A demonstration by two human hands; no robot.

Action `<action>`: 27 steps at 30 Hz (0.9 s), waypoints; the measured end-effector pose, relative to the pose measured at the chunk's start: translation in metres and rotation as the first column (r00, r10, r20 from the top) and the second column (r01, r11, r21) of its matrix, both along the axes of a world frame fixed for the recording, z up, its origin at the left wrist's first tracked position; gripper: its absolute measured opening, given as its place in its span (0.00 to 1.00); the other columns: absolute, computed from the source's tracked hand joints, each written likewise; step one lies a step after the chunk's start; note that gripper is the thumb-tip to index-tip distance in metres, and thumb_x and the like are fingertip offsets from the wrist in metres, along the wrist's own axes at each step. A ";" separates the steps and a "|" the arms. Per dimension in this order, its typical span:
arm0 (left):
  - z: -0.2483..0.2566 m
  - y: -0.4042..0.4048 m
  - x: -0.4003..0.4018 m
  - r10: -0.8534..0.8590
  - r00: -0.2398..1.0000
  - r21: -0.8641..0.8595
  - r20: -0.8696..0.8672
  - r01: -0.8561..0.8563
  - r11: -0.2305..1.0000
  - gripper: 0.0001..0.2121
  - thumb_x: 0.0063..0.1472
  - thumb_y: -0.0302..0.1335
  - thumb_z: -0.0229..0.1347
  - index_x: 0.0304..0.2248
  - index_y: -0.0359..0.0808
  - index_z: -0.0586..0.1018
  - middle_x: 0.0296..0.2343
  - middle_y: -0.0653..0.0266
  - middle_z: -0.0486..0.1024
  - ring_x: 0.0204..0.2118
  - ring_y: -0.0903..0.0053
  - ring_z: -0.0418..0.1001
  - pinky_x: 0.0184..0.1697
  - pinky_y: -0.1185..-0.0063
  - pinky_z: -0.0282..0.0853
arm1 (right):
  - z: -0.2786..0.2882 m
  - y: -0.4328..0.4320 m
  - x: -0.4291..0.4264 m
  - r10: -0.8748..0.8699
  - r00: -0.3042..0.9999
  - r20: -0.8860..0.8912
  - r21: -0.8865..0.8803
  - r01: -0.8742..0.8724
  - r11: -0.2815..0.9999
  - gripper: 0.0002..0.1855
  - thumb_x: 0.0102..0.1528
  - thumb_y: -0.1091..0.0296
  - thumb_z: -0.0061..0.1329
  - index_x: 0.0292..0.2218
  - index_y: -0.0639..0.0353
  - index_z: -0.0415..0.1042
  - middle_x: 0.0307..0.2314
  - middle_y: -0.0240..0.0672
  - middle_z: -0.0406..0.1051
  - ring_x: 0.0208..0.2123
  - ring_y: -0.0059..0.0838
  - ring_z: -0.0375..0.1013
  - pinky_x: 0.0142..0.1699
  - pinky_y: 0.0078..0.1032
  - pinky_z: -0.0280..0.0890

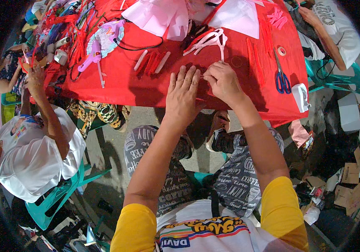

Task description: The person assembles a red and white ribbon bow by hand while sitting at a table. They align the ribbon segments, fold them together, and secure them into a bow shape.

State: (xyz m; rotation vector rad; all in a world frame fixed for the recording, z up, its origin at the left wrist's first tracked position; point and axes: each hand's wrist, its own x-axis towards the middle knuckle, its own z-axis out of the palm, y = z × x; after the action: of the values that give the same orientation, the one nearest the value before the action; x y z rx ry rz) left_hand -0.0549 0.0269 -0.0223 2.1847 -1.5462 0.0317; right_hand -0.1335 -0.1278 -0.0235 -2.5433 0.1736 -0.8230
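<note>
My left hand lies palm down near the front edge of the red-covered table, fingers extended; what is under it is hidden. Close on its right, my right hand has its thumb and forefinger pinched on a small, thin pinkish piece by the left fingertips. A pale pink looped pipe-cleaner shape reaches down to the right knuckles; whether that hand holds it is unclear. Short red pipe-cleaner pieces lie to the left, between two pale ones. Longer red pipe cleaners lie to the right.
Two purple glue guns with a black cord lie left. Scissors with blue handles, a tape roll and a white object are at right. Pink wrapping sheets lie behind. People sit left and right.
</note>
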 end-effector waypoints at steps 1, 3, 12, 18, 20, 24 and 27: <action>0.000 0.001 0.001 -0.005 1.000 -0.005 -0.014 0.004 1.000 0.44 0.37 0.34 0.64 0.55 0.34 0.56 0.55 0.57 0.55 0.59 0.60 0.49 0.60 0.63 0.42 | 0.001 0.000 0.000 0.010 1.000 0.003 -0.001 -0.010 1.000 0.02 0.43 0.75 0.47 0.20 0.62 0.69 0.20 0.40 0.68 0.27 0.42 0.68 0.38 0.34 0.61; 0.003 0.001 0.001 -0.020 0.994 -0.067 -0.107 0.013 0.998 0.43 0.40 0.31 0.63 0.55 0.32 0.55 0.55 0.55 0.54 0.59 0.59 0.48 0.61 0.63 0.40 | -0.002 -0.002 -0.001 0.018 1.000 0.022 0.018 -0.019 1.000 0.02 0.43 0.76 0.47 0.20 0.62 0.68 0.19 0.40 0.67 0.27 0.42 0.68 0.37 0.34 0.61; 0.018 0.036 0.028 0.229 0.875 -0.456 -0.427 -0.427 0.781 0.27 0.46 0.14 0.49 0.50 0.27 0.64 0.47 0.46 0.65 0.51 0.57 0.63 0.53 0.69 0.58 | -0.004 -0.007 -0.002 0.035 0.998 0.048 0.036 -0.037 0.999 0.02 0.41 0.78 0.46 0.19 0.62 0.67 0.20 0.41 0.67 0.26 0.42 0.68 0.37 0.34 0.62; 0.010 0.004 0.006 0.124 0.989 -0.212 0.086 -0.103 0.972 0.22 0.51 0.24 0.51 0.48 0.32 0.67 0.48 0.55 0.65 0.55 0.59 0.58 0.57 0.62 0.48 | -0.004 -0.005 -0.001 0.019 0.997 0.074 -0.003 -0.019 1.000 0.02 0.41 0.77 0.47 0.20 0.62 0.66 0.20 0.42 0.67 0.27 0.44 0.68 0.35 0.35 0.61; 0.000 -0.006 -0.001 0.054 0.997 -0.141 0.051 -0.047 0.989 0.22 0.53 0.24 0.48 0.49 0.33 0.66 0.51 0.57 0.62 0.57 0.60 0.53 0.59 0.61 0.43 | -0.005 -0.005 -0.001 0.006 0.998 0.059 0.006 -0.007 1.000 0.03 0.42 0.76 0.47 0.20 0.62 0.66 0.20 0.42 0.67 0.27 0.44 0.67 0.35 0.35 0.61; -0.011 -0.010 0.000 0.037 0.996 -0.065 0.078 -0.032 0.997 0.21 0.55 0.28 0.49 0.50 0.34 0.66 0.52 0.57 0.61 0.57 0.59 0.53 0.59 0.61 0.43 | -0.004 -0.001 -0.001 -0.015 1.000 -0.005 0.003 0.015 1.000 0.03 0.43 0.75 0.47 0.21 0.61 0.66 0.21 0.42 0.67 0.28 0.45 0.67 0.36 0.37 0.60; -0.010 -0.011 -0.003 0.037 0.997 -0.058 0.066 -0.033 0.998 0.22 0.56 0.31 0.49 0.50 0.34 0.65 0.52 0.57 0.61 0.57 0.59 0.53 0.59 0.61 0.43 | -0.002 0.000 -0.001 -0.032 0.998 -0.050 -0.032 0.030 0.999 0.03 0.44 0.75 0.47 0.22 0.61 0.66 0.22 0.43 0.67 0.29 0.45 0.67 0.36 0.38 0.59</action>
State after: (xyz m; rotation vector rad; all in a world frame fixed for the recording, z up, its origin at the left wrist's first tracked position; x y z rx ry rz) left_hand -0.0581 0.0163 -0.0323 2.1867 -1.5234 0.1602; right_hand -0.1348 -0.1278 -0.0253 -2.5978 0.2189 -0.7795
